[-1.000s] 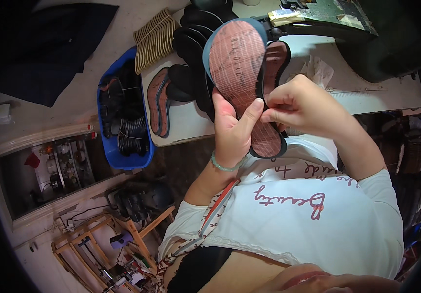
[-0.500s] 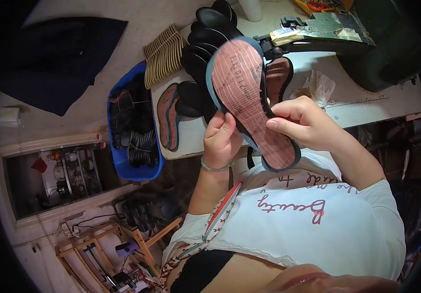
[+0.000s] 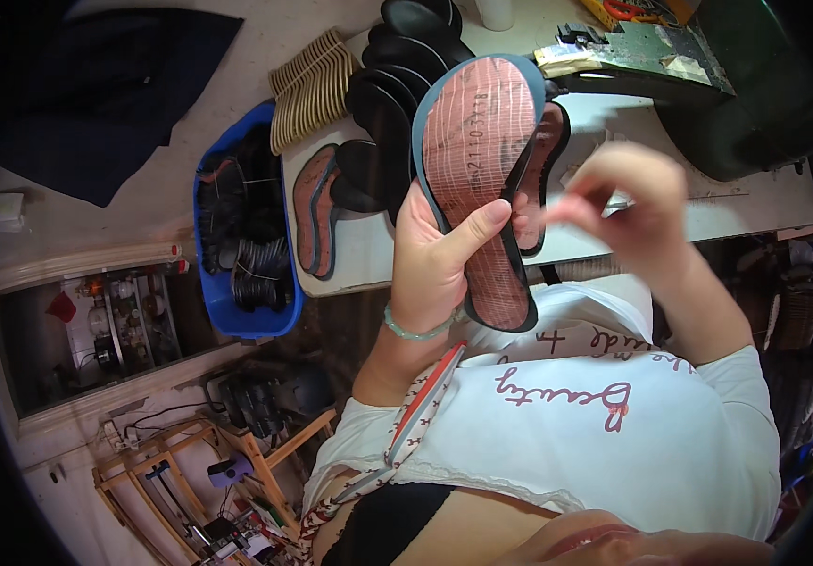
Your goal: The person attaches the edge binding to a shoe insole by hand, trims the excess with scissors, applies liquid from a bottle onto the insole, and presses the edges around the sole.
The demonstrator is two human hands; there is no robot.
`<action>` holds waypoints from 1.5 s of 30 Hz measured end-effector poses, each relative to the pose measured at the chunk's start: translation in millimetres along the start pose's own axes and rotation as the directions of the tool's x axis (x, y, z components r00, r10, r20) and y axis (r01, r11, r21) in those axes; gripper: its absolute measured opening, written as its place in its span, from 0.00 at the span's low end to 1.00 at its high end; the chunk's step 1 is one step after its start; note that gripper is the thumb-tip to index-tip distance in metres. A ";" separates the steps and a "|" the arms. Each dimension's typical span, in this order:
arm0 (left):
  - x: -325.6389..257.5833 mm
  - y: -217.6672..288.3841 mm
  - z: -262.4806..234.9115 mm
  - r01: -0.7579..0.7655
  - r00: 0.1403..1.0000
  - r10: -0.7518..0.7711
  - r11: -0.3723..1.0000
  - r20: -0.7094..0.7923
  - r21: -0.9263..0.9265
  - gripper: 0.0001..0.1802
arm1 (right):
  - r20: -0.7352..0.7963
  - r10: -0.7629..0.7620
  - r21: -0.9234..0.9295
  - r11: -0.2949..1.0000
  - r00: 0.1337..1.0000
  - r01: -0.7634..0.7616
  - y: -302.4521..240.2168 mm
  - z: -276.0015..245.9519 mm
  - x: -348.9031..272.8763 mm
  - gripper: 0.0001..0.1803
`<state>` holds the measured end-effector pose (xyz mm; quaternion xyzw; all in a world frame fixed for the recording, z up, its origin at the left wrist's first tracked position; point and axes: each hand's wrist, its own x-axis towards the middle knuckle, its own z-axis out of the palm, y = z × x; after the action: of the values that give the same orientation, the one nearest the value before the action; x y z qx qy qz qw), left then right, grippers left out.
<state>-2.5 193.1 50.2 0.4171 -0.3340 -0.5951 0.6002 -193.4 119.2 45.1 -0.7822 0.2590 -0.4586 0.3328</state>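
Note:
A shoe insole (image 3: 472,141), pinkish-red with white lines and a blue-grey to black rim, stands tilted in front of me. My left hand (image 3: 437,250) is closed around its narrow middle, thumb across the lined face. To its right, off the insole, hovers my right hand (image 3: 628,198); motion smears its fingers, so their grip cannot be read. Behind the held piece another pinkish insole (image 3: 550,141) with a dark edge lies on the white table (image 3: 359,281), partly hidden. Two more lined insoles (image 3: 314,212) lie together at the table's left edge.
Black padded insoles (image 3: 397,61) overlap at the back, beside a tied bundle of tan curved pieces (image 3: 310,90). A blue bin (image 3: 256,325) with black bundles stands left of the table. On the right rises a green machine (image 3: 656,71) with an arm over the tabletop.
My right hand has let go of the insole and moved up and right. The left hand has shifted its grip to wrap the middle, and the insole has turned more upright.

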 end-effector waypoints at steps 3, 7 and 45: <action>-1.0 3.9 4.3 0.012 0.998 -0.012 1.000 0.060 -0.003 0.20 | 0.118 -0.301 -0.281 0.904 0.946 0.322 -8.8 -21.2 29.5 0.18; -3.2 7.1 12.1 0.076 0.993 -0.078 0.997 0.090 0.021 0.21 | 0.331 -0.387 -0.292 0.825 0.861 0.483 -8.1 -30.4 42.8 0.15; -8.5 3.7 -3.6 0.371 0.922 -0.311 0.881 0.230 -0.294 0.25 | 0.274 0.396 0.595 0.646 0.876 -0.478 -16.5 19.9 -10.7 0.07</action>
<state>1.8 201.6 52.8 0.3081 -0.2020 -0.7739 0.5152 -178.8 143.1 44.7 -0.5580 0.2454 -0.3775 0.6971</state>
